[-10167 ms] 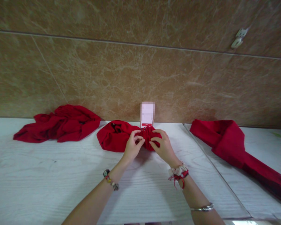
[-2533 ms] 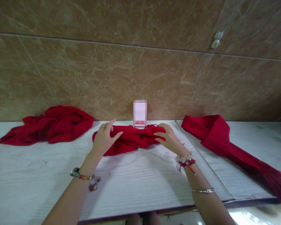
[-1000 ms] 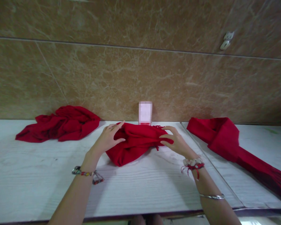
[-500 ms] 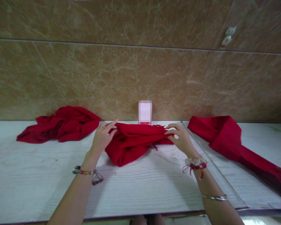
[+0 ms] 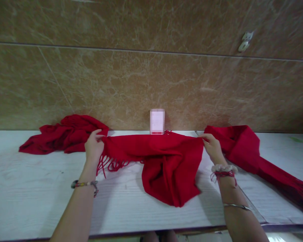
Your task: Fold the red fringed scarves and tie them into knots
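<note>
- In the head view, we hold the middle scarf (image 5: 148,146) stretched sideways above the desk (image 5: 126,216), in front of the pale upright slab (image 5: 157,121), whose face is blurred.
- Our left hand's (image 5: 94,147) grip is closed on the scarf's left end, above the hanging fringe (image 5: 113,164).
- Our right hand's (image 5: 211,148) grip is a pinch, thumb and fingers together on the upper right corner.
- The top edge runs nearly straight, but below it the right half hangs in a bunched fold; we judge that lifting and shaking lightly would free it better than pulling harder.
- We would hold both ends level and pinch right at the corners, so the edge stays true.
- We should mind the crumpled red cloth (image 5: 65,137) behind our left hand and the folded scarf (image 5: 244,148) beside our right.
</note>
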The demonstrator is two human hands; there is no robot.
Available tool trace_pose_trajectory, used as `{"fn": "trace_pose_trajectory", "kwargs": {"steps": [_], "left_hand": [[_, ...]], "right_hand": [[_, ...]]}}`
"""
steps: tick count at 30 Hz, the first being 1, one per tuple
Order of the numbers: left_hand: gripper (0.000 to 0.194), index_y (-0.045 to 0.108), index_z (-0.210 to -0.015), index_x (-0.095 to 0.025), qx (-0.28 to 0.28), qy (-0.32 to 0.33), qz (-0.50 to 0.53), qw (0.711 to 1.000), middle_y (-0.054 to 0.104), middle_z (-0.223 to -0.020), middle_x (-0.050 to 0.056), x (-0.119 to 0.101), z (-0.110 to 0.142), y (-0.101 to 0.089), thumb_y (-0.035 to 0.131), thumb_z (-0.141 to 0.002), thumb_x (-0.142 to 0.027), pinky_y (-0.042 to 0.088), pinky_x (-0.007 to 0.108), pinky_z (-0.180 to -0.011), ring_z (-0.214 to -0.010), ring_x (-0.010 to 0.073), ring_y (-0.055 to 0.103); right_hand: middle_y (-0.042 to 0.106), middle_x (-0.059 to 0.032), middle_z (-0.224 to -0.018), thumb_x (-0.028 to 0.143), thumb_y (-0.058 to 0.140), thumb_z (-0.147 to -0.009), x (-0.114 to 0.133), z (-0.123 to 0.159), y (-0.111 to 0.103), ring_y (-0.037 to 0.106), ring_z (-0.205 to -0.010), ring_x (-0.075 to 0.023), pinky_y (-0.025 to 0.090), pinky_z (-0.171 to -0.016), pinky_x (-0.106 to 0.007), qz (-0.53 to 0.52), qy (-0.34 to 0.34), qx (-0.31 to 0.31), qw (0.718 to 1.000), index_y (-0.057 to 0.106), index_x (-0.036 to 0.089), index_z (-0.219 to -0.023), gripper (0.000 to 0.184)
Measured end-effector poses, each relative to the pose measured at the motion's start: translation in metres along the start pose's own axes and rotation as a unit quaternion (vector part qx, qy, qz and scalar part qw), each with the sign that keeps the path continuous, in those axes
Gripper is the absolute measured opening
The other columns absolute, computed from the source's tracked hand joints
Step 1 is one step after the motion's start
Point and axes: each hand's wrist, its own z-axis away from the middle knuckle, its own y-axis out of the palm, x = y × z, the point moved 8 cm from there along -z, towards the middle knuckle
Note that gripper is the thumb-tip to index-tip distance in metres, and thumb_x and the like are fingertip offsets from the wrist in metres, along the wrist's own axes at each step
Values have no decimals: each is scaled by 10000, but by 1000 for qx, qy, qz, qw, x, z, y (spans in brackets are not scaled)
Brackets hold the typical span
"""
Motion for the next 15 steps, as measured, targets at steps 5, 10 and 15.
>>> {"fn": "trace_pose_trajectory", "kwargs": {"steps": [5,10,15], "left_hand": [[481,560,-1076,-161,-7,77,-74,994,637,-897,64,-54,19,0,402,-644,-18,447,368,-818,-863,213,579],[473,462,-1240,-217,308,306,-18,901,650,-897,7,-130,78,62,512,-771,-177,447,290,-809,-854,164,582],[535,448,-1271,-179,359,367,-116,851,661,-875,38,-133,107,96,564,-754,-107,444,307,-790,-826,179,583]], "right_hand": [[624,-44,-810,124,440,-574,9,5,22,572,-837,-204,461,-792,-389,10,-13,81,997,645,222,-666,246],[601,-53,-1002,152,446,-678,18,4,15,546,-985,-200,458,-835,-365,7,-32,63,997,671,243,-805,274],[619,-73,-926,305,597,-715,18,13,35,588,-886,-220,451,-860,-393,114,-55,186,974,684,227,-752,122]]}}
